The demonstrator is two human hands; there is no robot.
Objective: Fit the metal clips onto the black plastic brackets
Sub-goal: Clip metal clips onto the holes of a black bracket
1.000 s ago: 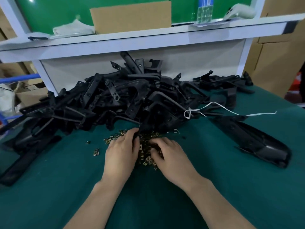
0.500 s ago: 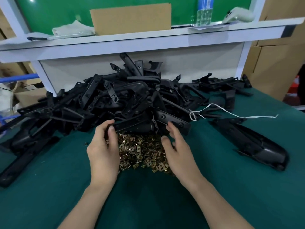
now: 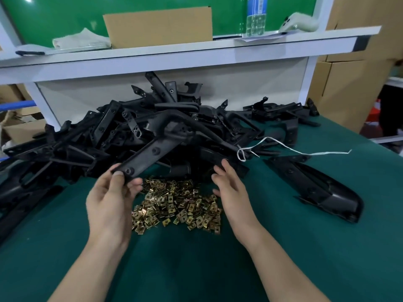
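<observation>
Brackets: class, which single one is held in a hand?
The long bracket whose near end the left hand pinches, beside the clips. The others lie in the pile or loose on the table.

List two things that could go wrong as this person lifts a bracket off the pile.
1. The left hand grips one end of a bracket whose far part rests on the pile. Pulling may tip other pieces onto the clips and scatter them.
2. The string loops into the pile beside the open right hand and could snag the bracket.
</observation>
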